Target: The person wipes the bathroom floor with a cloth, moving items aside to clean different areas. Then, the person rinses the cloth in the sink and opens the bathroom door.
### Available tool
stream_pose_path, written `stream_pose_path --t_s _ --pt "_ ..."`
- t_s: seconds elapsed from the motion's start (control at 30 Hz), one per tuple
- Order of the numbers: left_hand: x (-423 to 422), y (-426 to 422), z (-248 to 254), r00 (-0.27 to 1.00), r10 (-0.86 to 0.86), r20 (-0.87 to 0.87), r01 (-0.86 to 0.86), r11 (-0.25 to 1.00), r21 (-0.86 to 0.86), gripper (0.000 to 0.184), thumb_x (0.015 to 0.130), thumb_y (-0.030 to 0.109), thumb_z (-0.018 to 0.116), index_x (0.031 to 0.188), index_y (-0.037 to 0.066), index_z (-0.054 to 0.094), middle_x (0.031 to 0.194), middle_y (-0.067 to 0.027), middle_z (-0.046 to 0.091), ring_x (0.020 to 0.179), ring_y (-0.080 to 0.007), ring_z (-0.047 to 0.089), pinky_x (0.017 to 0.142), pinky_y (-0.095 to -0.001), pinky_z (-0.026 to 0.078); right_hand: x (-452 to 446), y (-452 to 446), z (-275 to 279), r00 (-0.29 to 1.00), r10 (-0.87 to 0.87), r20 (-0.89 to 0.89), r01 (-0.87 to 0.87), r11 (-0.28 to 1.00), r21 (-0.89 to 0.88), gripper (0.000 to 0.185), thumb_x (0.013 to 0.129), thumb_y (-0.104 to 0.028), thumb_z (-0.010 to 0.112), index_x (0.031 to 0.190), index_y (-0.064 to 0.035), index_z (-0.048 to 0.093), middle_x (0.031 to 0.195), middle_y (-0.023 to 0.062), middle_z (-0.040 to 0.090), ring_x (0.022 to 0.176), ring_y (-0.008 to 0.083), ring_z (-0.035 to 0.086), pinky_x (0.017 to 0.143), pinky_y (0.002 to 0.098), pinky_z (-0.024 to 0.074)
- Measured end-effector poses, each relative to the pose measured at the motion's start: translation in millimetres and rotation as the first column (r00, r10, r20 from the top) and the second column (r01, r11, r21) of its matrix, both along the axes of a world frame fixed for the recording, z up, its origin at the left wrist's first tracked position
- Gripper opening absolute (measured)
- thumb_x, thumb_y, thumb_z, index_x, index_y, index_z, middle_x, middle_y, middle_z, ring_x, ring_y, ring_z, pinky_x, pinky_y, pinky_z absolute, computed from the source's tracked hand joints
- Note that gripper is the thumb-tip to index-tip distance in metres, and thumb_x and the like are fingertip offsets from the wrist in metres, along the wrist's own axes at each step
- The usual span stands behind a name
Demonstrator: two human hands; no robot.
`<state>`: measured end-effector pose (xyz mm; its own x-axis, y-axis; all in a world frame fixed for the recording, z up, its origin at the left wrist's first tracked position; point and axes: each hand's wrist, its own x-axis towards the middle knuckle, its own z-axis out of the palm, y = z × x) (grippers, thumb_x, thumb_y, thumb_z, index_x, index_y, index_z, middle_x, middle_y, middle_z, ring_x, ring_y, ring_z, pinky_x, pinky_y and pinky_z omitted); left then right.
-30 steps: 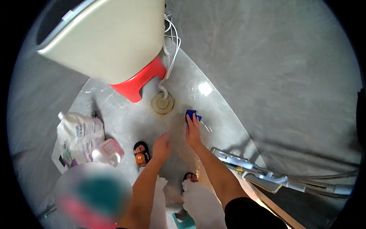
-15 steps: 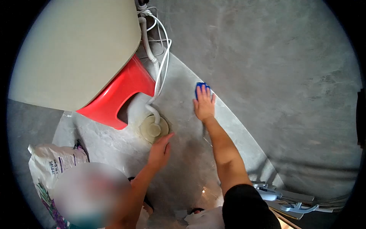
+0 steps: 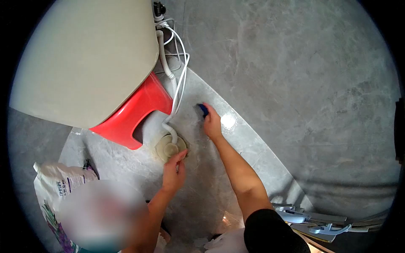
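Observation:
My right hand [image 3: 213, 123] grips a small dark blue scrubber [image 3: 203, 110], held edge-on above the grey floor near the foot of the wall; its exact kind is hard to make out. Low in front of me, my left hand [image 3: 173, 173] hangs beside the round beige drain cover [image 3: 169, 151], with fingers loosely bent and apart and nothing visible in them. A pale corrugated hose [image 3: 169, 127] runs down into that cover. Whether the left fingertips touch its rim, I cannot tell.
A red plastic stand [image 3: 139, 109] sits under a large beige rounded body [image 3: 88, 55]. White cables [image 3: 185, 63] hang by the hose. At left stands a printed white bag [image 3: 59, 181]. The grey wall [image 3: 295, 84] rises at right, with folded light-blue-and-grey gear [image 3: 312, 221] below.
My right hand has drawn back from the wall edge, leftward and slightly down, turning from flat on the scrubber to gripping it. My left hand has shifted slightly, its fingers more bent.

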<state>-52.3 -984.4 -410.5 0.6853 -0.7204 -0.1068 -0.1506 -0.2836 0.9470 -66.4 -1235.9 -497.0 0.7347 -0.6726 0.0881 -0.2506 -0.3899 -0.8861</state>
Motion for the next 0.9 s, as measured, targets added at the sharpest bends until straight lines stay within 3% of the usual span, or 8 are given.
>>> stream_pose_path --t_s 0.1,0.17,0.23,0.33,0.5,0.77,0.83,0.9 --pt "-1 4 -4 0.999 0.019 -0.044 -0.020 1.000 -0.021 0.044 0.088 -0.008 0.049 0.129 0.006 0.059 0.116 -0.0155 0.067 0.108 -0.0261 0.064 0.086 -0.0316 0.051 -14 3 11 0.964 -0.172 0.204 0.058 0.882 0.467 0.053 0.087 0.005 0.045 0.140 -0.0048 0.047 0.142 0.0203 0.048 0.133 0.0356 0.044 0.112 0.0348 0.0327" --pt "0 4 3 0.998 0.011 -0.065 -0.011 1.000 0.003 0.044 0.088 -0.008 0.048 0.129 0.006 0.059 0.116 -0.0156 0.067 0.110 -0.0256 0.064 0.087 -0.0315 0.051 -41 5 -2 0.962 -0.261 -0.082 0.226 0.927 -0.299 0.051 0.090 -0.006 0.055 0.140 -0.0027 0.046 0.147 0.0234 0.040 0.136 0.0385 0.038 0.114 0.0453 0.0277" --pt "0 2 -1 0.995 0.032 -0.092 -0.034 0.999 -0.019 0.044 0.088 -0.008 0.049 0.129 0.006 0.059 0.116 -0.0153 0.067 0.109 -0.0246 0.064 0.086 -0.0309 0.051 -56 10 8 0.950 -0.193 -0.246 0.027 0.834 -0.551 0.057 0.090 -0.014 0.061 0.142 -0.0024 0.043 0.151 0.0239 0.033 0.140 0.0405 0.032 0.116 0.0503 0.0222" --pt "0 3 -9 0.994 0.040 -0.099 -0.045 0.998 -0.043 0.045 0.089 -0.008 0.049 0.130 0.006 0.059 0.116 -0.0151 0.067 0.108 -0.0235 0.065 0.085 -0.0307 0.051 -40 35 7 0.860 0.112 -0.498 -0.333 0.862 -0.381 0.072 0.091 -0.027 0.061 0.150 -0.0027 0.027 0.158 0.0243 0.017 0.147 0.0391 0.013 0.118 0.0499 0.0139" --pt "4 13 -12 0.994 0.048 -0.096 -0.048 0.999 -0.001 0.042 0.089 -0.008 0.050 0.128 0.005 0.059 0.114 -0.0149 0.067 0.105 -0.0227 0.066 0.084 -0.0301 0.052 60 2 -23 0.887 -0.197 -0.417 -0.064 0.842 -0.535 0.068 0.095 -0.033 0.052 0.149 0.0004 0.026 0.157 0.0243 0.022 0.146 0.0392 0.019 0.118 0.0506 0.0148" --pt "6 11 -14 0.997 0.079 -0.011 -0.079 0.997 0.012 0.038 0.091 -0.007 0.050 0.126 0.004 0.060 0.111 -0.0145 0.068 0.100 -0.0221 0.067 0.083 -0.0292 0.052 9 18 9 0.544 0.491 -0.681 -0.835 0.394 -0.383 0.065 0.094 -0.032 0.053 0.151 -0.0125 0.029 0.160 0.0102 0.022 0.147 0.0271 0.022 0.119 0.0446 0.0172" --pt "0 9 -16 0.998 0.045 -0.045 -0.047 0.999 -0.027 0.038 0.092 -0.007 0.049 0.126 0.004 0.060 0.110 -0.0140 0.068 0.099 -0.0219 0.068 0.082 -0.0292 0.052 31 -7 14 0.661 0.386 -0.643 -0.726 0.544 -0.421 0.060 0.092 -0.028 0.056 0.147 -0.0123 0.038 0.156 0.0096 0.031 0.145 0.0265 0.027 0.119 0.0429 0.0210" --pt "1 -1 -12 0.998 0.024 -0.051 -0.026 0.999 -0.041 0.037 0.092 -0.006 0.049 0.126 0.004 0.060 0.110 -0.0137 0.068 0.098 -0.0215 0.068 0.082 -0.0293 0.052 35 -35 -10 0.883 0.051 -0.466 -0.308 0.813 -0.495 0.057 0.093 -0.025 0.053 0.146 -0.0082 0.037 0.155 0.0143 0.031 0.144 0.0306 0.027 0.119 0.0437 0.0201"
